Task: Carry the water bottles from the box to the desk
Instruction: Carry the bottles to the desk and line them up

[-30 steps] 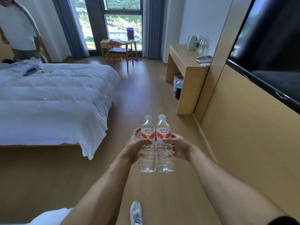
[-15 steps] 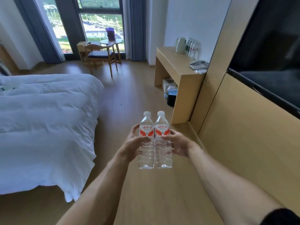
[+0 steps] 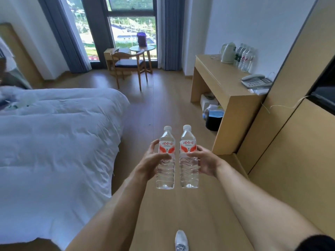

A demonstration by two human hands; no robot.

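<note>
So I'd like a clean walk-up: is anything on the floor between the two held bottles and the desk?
Nothing visible: bare wooden floor runs from the two clear red-labelled water bottles to the light wooden desk. The black bin sits tucked under it.

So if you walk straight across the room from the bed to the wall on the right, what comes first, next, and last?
Bed → left bottle → right bottle → desk → telephone.

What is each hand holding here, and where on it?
Left hand grips the left bottle at mid-body, below its label; right hand grips the right bottle likewise.
</note>
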